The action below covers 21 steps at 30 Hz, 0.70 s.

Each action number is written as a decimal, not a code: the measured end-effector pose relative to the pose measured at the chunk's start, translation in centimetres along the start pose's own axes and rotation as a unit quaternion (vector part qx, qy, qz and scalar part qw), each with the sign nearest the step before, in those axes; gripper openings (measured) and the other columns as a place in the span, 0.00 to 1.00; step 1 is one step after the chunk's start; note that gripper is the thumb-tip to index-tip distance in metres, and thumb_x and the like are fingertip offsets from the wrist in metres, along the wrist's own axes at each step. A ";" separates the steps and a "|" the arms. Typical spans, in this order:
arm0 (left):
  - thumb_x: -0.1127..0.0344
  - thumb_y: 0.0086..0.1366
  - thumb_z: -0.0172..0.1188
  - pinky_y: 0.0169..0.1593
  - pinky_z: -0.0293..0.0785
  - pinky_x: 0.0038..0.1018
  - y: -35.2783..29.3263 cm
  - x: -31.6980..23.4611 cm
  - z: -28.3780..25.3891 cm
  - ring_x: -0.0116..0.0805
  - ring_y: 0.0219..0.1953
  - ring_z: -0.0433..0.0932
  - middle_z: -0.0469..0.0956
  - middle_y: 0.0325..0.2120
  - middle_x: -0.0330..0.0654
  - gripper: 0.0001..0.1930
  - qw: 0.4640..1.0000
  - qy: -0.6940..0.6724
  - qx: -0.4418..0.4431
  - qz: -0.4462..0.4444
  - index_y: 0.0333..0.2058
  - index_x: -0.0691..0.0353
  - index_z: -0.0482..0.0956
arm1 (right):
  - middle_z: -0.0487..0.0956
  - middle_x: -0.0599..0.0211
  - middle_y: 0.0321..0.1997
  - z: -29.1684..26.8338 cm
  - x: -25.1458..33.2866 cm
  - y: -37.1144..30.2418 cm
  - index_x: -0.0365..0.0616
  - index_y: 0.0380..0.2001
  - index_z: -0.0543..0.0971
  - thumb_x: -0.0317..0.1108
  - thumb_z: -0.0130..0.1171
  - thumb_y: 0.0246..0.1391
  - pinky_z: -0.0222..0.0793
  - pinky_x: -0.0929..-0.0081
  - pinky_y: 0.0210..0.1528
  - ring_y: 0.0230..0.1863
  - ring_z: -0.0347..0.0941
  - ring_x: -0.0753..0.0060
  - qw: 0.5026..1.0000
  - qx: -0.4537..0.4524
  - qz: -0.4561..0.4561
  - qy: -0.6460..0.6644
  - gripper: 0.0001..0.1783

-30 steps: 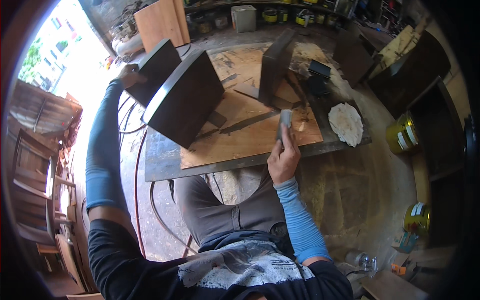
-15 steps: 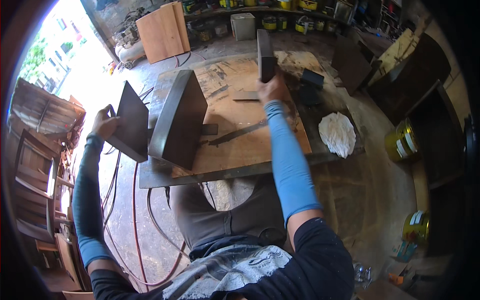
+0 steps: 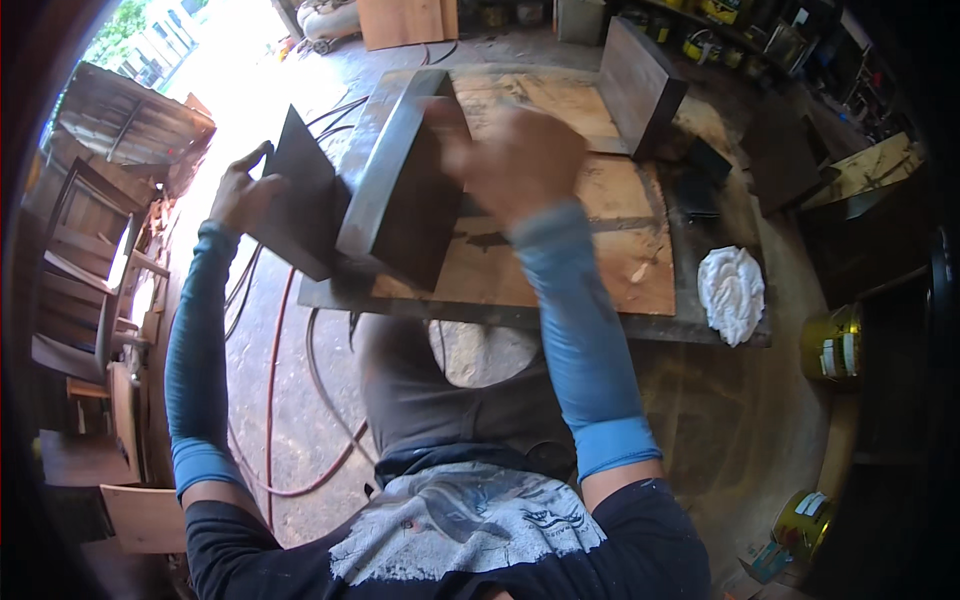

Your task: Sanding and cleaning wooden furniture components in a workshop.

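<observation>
My left hand (image 3: 243,192) is closed on the outer edge of a dark brown wooden panel (image 3: 302,200), which stands upright at the table's left side. Just right of it a thicker dark brown board (image 3: 415,190) rests on edge, tilted, its grey-brown edge face toward me. My right hand (image 3: 525,155) hovers in front of this board's upper right side, smeared by motion. Its fingers point left, and whether they touch the board I cannot tell. Another dark brown board (image 3: 635,90) stands on edge at the table's far right, with no hand on it.
A stained plywood sheet (image 3: 610,240) covers the low worktable. A crumpled white cloth (image 3: 731,295) lies at its right corner, near small dark blocks (image 3: 700,170). Hoses (image 3: 276,370) run over the floor at left. Wooden chair frames (image 3: 85,260) stand left; paint cans (image 3: 832,345) stand right.
My right hand has let go of the far board and moved left and nearer, toward the thick board. My left hand keeps its grip on the panel. The whole view has shifted.
</observation>
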<state>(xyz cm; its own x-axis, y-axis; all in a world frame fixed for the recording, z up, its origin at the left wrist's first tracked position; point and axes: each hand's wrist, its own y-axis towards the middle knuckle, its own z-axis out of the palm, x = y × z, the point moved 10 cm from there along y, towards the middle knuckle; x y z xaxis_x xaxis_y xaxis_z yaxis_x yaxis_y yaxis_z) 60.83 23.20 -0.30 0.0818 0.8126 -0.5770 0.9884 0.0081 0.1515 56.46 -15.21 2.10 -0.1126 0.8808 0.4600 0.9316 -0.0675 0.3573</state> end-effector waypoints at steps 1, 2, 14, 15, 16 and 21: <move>0.61 0.52 0.65 0.34 0.75 0.27 -0.6 -1.3 -0.1 0.29 0.26 0.78 0.84 0.32 0.50 0.38 0.999 0.047 -0.013 -0.009 0.64 0.66 0.71 | 0.83 0.39 0.41 2.5 3.4 1.3 0.36 0.39 0.85 0.75 0.46 0.57 0.81 0.44 0.42 0.30 0.83 0.42 0.997 0.061 -0.016 -0.034 0.46; 0.60 0.52 0.65 0.38 0.76 0.29 -0.8 -2.1 0.3 0.32 0.28 0.80 0.84 0.34 0.52 0.38 0.997 0.076 -0.017 -0.003 0.64 0.65 0.71 | 0.83 0.41 0.42 3.4 5.6 2.0 0.36 0.44 0.84 0.75 0.47 0.55 0.80 0.41 0.43 0.33 0.83 0.40 0.991 0.108 0.006 -0.078 0.47; 0.51 0.56 0.64 0.54 0.76 0.35 -0.2 -9.2 -2.2 0.52 0.48 0.82 0.80 0.48 0.62 0.36 0.967 0.220 -0.058 0.115 0.62 0.61 0.74 | 0.79 0.49 0.58 0.3 6.0 6.3 0.40 0.53 0.82 0.61 0.66 0.45 0.71 0.63 0.62 0.62 0.75 0.55 0.981 0.177 -0.019 -0.072 0.40; 0.51 0.56 0.64 0.54 0.76 0.35 -0.6 -10.3 -2.2 0.51 0.49 0.82 0.80 0.48 0.62 0.35 0.964 0.235 -0.047 0.113 0.61 0.61 0.74 | 0.79 0.49 0.58 -0.8 5.8 6.5 0.38 0.53 0.81 0.60 0.67 0.44 0.72 0.62 0.61 0.62 0.75 0.53 0.986 0.148 -0.003 -0.076 0.40; 0.51 0.56 0.64 0.54 0.76 0.35 -1.2 -11.5 -1.4 0.51 0.49 0.82 0.80 0.48 0.62 0.35 0.965 0.230 -0.047 0.116 0.61 0.61 0.74 | 0.79 0.49 0.58 -1.6 4.7 7.1 0.38 0.53 0.81 0.60 0.67 0.44 0.72 0.62 0.61 0.62 0.75 0.53 0.986 0.146 -0.001 -0.082 0.40; 0.51 0.62 0.63 0.49 0.78 0.37 -4.6 -14.5 6.0 0.53 0.42 0.83 0.82 0.36 0.64 0.31 0.973 0.181 -0.073 0.126 0.56 0.71 0.76 | 0.80 0.47 0.55 1.1 -0.9 11.1 0.35 0.49 0.82 0.57 0.71 0.42 0.74 0.63 0.58 0.56 0.78 0.50 0.944 0.194 -0.126 -0.236 0.39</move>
<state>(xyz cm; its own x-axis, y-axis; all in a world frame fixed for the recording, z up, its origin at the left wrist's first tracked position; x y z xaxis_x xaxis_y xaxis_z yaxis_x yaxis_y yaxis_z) 55.88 7.91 2.53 0.2421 0.9514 -0.1902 0.9124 -0.1565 0.3783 67.27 -16.22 4.82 -0.2667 0.9627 -0.0455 0.9624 0.2685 0.0404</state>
